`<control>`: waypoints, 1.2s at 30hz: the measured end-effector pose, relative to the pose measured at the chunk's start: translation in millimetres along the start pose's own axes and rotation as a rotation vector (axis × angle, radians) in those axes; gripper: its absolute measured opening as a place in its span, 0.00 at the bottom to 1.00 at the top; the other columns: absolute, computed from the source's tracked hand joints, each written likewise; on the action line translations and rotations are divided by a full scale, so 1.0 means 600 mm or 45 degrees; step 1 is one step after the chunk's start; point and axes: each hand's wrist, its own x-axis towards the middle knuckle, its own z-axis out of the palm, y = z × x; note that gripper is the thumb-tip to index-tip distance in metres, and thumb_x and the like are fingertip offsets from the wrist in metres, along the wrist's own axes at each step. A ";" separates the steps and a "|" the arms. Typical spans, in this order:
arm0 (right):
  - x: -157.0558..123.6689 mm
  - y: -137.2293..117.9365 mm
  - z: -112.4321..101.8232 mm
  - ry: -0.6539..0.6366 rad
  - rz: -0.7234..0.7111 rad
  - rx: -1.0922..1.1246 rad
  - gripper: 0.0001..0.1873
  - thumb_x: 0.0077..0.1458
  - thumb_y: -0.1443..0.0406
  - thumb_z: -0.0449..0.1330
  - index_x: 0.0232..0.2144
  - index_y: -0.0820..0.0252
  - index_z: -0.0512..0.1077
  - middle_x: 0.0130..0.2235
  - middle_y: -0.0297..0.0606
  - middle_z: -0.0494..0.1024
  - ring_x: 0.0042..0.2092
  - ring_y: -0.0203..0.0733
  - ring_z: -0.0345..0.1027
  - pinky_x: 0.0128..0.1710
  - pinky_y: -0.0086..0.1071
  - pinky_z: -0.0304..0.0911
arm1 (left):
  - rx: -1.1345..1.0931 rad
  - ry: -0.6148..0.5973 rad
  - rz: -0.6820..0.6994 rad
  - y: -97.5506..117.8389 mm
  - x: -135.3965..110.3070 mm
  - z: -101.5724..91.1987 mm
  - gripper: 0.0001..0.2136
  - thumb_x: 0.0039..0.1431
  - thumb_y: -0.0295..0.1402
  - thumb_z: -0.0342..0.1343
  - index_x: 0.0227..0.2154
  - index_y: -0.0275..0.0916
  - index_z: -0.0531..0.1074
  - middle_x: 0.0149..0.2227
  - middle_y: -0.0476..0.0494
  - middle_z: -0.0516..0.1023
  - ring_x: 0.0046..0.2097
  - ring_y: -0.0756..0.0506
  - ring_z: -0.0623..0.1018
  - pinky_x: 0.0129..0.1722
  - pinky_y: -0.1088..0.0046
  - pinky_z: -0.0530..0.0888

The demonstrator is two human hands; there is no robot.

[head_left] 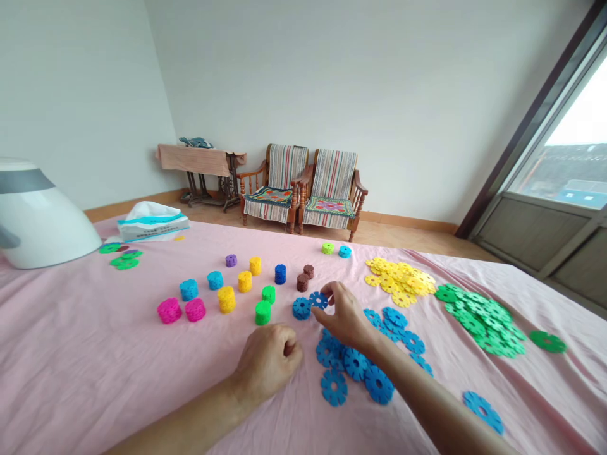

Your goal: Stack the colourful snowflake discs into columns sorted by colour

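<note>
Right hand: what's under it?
Pink cloth and loose blue discs, some partly covered by the wrist. The right hand pinches one blue disc at its fingertips. Anything beneath the palm is hidden.

A pink sheet point(71, 354) covers the surface. Taken from its middle, a white domed appliance point(38, 221) sits at ten o'clock, with a tissue pack point(152, 222) and a few flat green discs point(124, 259) just beside it at eleven. Short stacks of discs point(226, 299) in pink, cyan, yellow, green, blue, brown and purple stand from nine to twelve. A yellow heap point(401, 278) lies at one, a green heap point(484, 316) at three, and loose blue discs point(355, 363) at four.
</note>
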 end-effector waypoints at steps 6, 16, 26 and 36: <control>0.011 -0.007 0.038 -0.029 -0.065 -0.017 0.12 0.44 0.65 0.59 0.33 0.59 0.63 0.34 0.38 0.69 0.37 0.42 0.65 0.38 0.36 0.62 | 0.027 -0.018 -0.024 -0.001 0.000 -0.001 0.10 0.43 0.26 0.46 0.12 0.37 0.54 0.15 0.55 0.58 0.20 0.53 0.60 0.23 0.74 0.50; 0.019 -0.033 0.030 -0.166 -0.060 -0.117 0.11 0.46 0.63 0.58 0.33 0.60 0.63 0.36 0.41 0.70 0.41 0.44 0.64 0.42 0.38 0.60 | 0.007 -0.029 -0.021 -0.001 0.001 -0.002 0.11 0.44 0.26 0.46 0.13 0.38 0.52 0.15 0.54 0.58 0.20 0.53 0.61 0.23 0.73 0.50; 0.019 -0.037 0.025 -0.253 0.034 -0.137 0.14 0.45 0.61 0.60 0.36 0.60 0.65 0.37 0.40 0.70 0.37 0.42 0.65 0.38 0.34 0.60 | -0.002 -0.035 -0.017 -0.002 0.000 -0.001 0.10 0.45 0.26 0.46 0.13 0.38 0.53 0.15 0.54 0.60 0.20 0.53 0.62 0.23 0.74 0.49; 0.023 -0.032 0.038 -0.321 -0.071 -0.153 0.24 0.43 0.65 0.61 0.46 0.60 0.66 0.43 0.44 0.71 0.47 0.48 0.63 0.46 0.39 0.58 | -0.017 -0.037 -0.027 0.001 0.000 -0.003 0.09 0.44 0.26 0.47 0.13 0.37 0.56 0.15 0.54 0.61 0.20 0.53 0.63 0.23 0.74 0.49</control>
